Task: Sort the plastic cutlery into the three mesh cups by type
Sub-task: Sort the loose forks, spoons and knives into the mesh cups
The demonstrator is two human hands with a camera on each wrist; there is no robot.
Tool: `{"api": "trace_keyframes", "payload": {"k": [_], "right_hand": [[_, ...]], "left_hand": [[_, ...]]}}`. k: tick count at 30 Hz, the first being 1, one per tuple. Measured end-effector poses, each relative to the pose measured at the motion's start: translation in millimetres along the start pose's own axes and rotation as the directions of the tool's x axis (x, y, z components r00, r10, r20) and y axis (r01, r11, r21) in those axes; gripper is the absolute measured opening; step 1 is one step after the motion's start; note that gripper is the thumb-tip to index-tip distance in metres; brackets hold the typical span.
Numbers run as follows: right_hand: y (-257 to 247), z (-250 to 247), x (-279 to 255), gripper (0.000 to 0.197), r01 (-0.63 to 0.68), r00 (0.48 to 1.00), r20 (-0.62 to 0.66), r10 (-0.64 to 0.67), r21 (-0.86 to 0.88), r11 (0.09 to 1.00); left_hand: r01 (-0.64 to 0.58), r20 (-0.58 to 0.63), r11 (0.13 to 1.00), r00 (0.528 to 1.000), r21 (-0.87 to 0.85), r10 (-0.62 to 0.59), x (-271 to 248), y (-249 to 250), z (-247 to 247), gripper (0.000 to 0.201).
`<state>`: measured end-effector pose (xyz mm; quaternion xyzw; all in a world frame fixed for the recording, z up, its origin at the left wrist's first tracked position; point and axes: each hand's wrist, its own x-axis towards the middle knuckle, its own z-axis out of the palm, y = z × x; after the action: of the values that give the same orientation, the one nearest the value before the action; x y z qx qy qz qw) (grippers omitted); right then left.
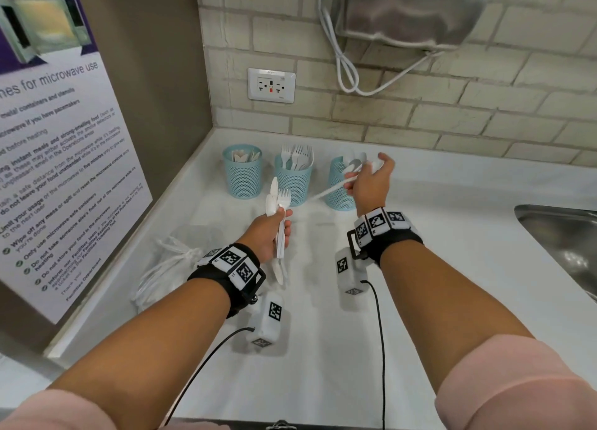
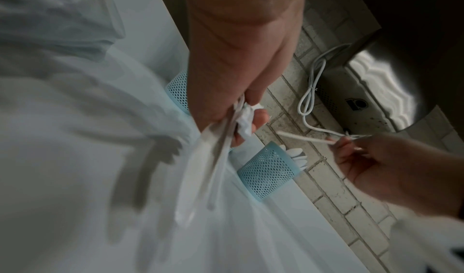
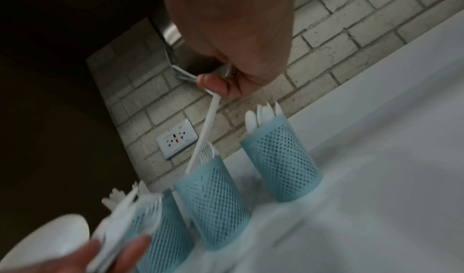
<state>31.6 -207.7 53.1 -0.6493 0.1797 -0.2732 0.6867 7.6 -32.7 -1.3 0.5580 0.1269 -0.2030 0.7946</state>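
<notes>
White counter point(image 1: 420, 268) | brick wall point(image 1: 420, 113) | left fingers point(image 1: 286, 218) grasp cutlery bundle point(image 1: 280, 223) | right fingers point(image 1: 350, 189) pinch spoon point(image 1: 336, 187)

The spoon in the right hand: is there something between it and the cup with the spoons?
Nothing visible blocks it. The right hand pinches the spoon just in front of the right cup, whose top is open, with other spoons standing in it. The left hand, holding more cutlery, stays off to the side.
</notes>
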Motion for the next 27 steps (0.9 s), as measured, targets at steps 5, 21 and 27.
{"api": "trace_keyframes", "payload": {"k": [5, 21, 27], "right_hand": [[-34, 3, 20, 0.033, 0.165, 0.978, -0.133, -0.16, 0.03, 0.986], [-9, 20, 74, 0.041, 0.282, 0.958, 0.081, -0.276, -0.449, 0.848], [21, 16, 87, 0.05, 0.295, 0.954, 0.261, -0.145, -0.743, 0.601]], "left_hand": [[0.046, 0.03, 0.999, 0.999, -0.024, -0.045, 2, 5, 3, 0.019], [0.034, 0.123, 0.998, 0.992, -0.044, -0.028, 28, 12, 9, 0.019], [0.035, 0.115, 0.998, 0.993, -0.05, -0.029, 32, 11, 13, 0.017]]}}
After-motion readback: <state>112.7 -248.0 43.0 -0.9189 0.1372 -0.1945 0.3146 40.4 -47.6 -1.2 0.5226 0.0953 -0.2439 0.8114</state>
